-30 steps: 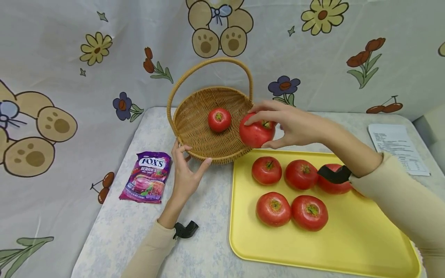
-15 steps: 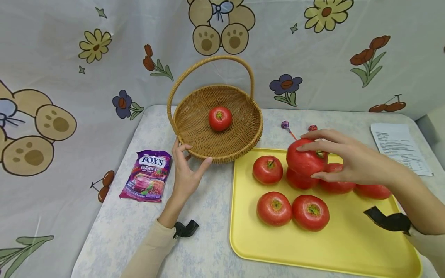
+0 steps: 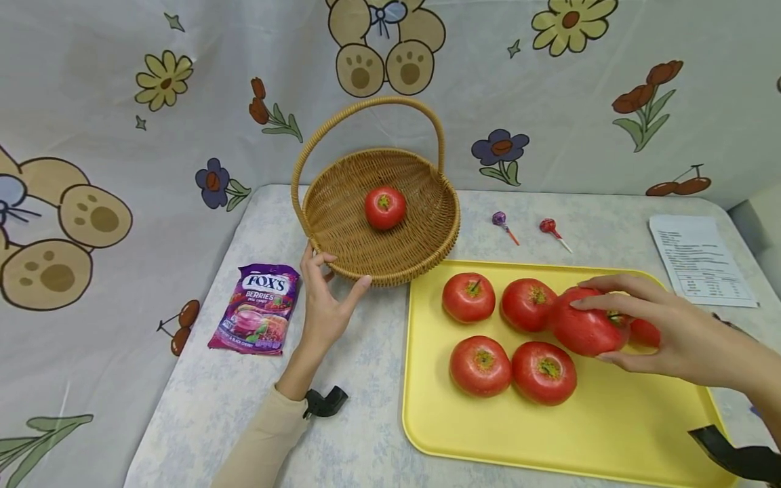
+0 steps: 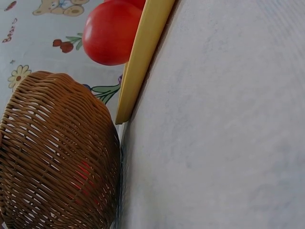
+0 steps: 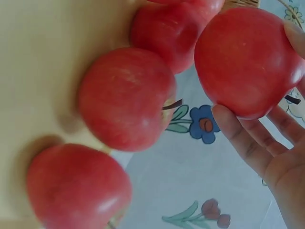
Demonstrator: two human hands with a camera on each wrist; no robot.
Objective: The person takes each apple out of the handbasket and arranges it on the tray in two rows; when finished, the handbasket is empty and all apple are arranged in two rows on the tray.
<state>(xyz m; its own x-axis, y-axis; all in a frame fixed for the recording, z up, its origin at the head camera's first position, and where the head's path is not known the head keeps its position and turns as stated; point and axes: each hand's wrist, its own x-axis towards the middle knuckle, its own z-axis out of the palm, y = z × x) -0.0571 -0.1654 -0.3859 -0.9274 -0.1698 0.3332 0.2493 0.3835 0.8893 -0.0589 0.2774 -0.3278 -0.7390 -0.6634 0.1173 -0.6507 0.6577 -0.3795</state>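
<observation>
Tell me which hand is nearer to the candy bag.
Left. The left hand rests at the basket rim, just right of the candy bag. The right hand holds an apple over the tray, far right.

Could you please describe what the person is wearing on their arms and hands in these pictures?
Both hands are bare: no gloves, rings or watch show on the left hand or the right hand. The left arm wears a cream long sleeve. A black strap or mount sits at the left wrist, a similar black piece at the right.
</observation>
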